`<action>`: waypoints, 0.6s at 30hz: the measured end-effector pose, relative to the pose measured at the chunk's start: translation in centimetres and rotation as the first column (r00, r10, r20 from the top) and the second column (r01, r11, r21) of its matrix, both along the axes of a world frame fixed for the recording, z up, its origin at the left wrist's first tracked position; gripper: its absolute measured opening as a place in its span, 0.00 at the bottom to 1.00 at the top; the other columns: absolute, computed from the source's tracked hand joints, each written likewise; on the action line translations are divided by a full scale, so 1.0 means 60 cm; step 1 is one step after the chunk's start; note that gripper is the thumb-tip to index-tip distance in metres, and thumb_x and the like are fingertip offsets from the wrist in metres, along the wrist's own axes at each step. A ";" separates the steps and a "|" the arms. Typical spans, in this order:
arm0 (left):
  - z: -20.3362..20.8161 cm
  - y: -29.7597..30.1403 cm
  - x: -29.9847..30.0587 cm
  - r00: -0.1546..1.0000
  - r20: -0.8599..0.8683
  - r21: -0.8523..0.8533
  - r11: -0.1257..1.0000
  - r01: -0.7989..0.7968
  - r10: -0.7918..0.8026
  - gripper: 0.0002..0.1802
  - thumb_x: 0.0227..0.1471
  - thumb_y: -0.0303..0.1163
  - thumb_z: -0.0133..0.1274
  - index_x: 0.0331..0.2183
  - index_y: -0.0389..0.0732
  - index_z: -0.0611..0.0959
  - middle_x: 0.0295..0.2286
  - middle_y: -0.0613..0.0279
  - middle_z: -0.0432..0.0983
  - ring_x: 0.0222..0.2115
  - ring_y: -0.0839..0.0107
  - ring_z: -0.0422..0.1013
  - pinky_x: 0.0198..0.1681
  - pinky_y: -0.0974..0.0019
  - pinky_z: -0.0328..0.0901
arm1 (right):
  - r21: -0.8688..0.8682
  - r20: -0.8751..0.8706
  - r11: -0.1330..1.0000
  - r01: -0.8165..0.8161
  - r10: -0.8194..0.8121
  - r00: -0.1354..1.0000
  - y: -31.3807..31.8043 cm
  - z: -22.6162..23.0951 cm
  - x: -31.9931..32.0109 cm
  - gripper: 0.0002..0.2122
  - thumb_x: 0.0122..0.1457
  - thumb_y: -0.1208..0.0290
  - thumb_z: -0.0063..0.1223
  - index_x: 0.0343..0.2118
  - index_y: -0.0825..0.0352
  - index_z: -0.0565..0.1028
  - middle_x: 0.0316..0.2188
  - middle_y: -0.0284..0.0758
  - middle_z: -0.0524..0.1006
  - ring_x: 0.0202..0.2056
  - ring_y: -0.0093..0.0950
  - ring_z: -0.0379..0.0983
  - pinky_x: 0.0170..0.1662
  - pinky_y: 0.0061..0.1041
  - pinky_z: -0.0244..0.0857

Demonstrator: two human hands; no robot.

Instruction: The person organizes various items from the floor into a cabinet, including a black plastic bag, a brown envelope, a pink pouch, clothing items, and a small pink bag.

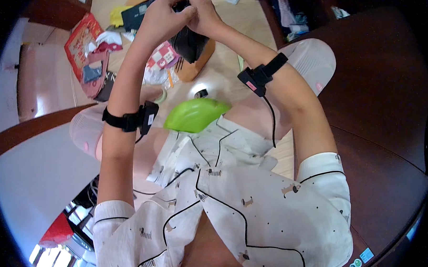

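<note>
A limp black piece of what looks like cloth or thin film (189, 45) hangs from my raised hands at the top of the view. My left hand (165, 18) has its fingers curled around the upper part of it. Close against it, my right hand (205, 16) pinches the same black piece, fingertips nearly touching those of the left. Part of the piece is hidden behind the fingers, so its exact kind is unclear. Beneath its lower end are an orange-tan flat item (194, 71) and a pink-and-white checked packet (163, 56).
A bright green rounded object (195, 115) lies between my legs, with a small black item (201, 93) beyond it. To the left are a red patterned bag (82, 44) and a pink pouch (96, 76). Yellow material (118, 15) lies farther back. Dark brown panels (382, 107) stand at right.
</note>
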State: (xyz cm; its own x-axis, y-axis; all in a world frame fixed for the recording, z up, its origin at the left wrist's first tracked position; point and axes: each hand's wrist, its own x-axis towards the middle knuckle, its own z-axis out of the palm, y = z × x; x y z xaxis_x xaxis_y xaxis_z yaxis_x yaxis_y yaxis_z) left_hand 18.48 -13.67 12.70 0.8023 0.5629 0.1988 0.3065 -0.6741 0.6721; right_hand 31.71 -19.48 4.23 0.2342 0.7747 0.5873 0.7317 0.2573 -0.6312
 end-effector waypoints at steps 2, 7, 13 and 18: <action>0.008 -0.018 0.022 0.993 0.114 -0.268 0.963 0.018 0.013 0.22 0.45 0.42 0.55 0.38 0.33 0.81 0.30 0.53 0.79 0.29 0.65 0.75 0.36 0.64 0.68 | -0.075 0.033 0.996 0.046 -0.044 0.998 -0.017 0.026 0.036 0.19 0.41 0.71 0.65 0.34 0.70 0.70 0.27 0.50 0.76 0.35 0.49 0.74 0.35 0.41 0.69; 0.009 -0.020 0.115 0.980 0.195 -0.309 0.951 0.032 0.030 0.18 0.53 0.36 0.54 0.44 0.37 0.78 0.35 0.60 0.74 0.34 0.75 0.71 0.36 0.73 0.67 | -0.323 -0.019 0.927 0.190 -0.207 0.978 -0.091 0.075 0.129 0.19 0.41 0.80 0.59 0.40 0.71 0.70 0.33 0.51 0.76 0.41 0.50 0.71 0.40 0.38 0.67; -0.091 0.019 0.270 0.962 0.272 -0.430 0.898 0.096 0.027 0.19 0.59 0.40 0.48 0.26 0.33 0.78 0.19 0.62 0.73 0.17 0.77 0.67 0.23 0.71 0.65 | -0.424 -0.103 0.775 0.469 -0.556 0.825 -0.180 0.004 0.197 0.21 0.42 0.80 0.57 0.44 0.72 0.70 0.37 0.52 0.75 0.44 0.49 0.70 0.46 0.38 0.65; -0.197 0.003 0.378 0.980 0.063 -0.512 0.836 0.196 -0.191 0.10 0.60 0.27 0.39 0.40 0.42 0.75 0.21 0.69 0.63 0.21 0.79 0.63 0.25 0.75 0.63 | -0.480 -0.223 0.697 0.533 -0.684 0.695 -0.218 -0.067 0.260 0.14 0.45 0.83 0.52 0.38 0.70 0.70 0.24 0.45 0.76 0.22 0.40 0.77 0.20 0.34 0.70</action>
State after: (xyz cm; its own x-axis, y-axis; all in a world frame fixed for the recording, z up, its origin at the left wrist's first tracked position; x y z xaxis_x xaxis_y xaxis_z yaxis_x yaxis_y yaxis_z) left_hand 41.15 -13.49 0.88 0.9050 0.4200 -0.0677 0.1987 -0.2764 0.9403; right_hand 47.29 -32.56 0.22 0.8594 0.5059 0.0744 0.3400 -0.4566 -0.8221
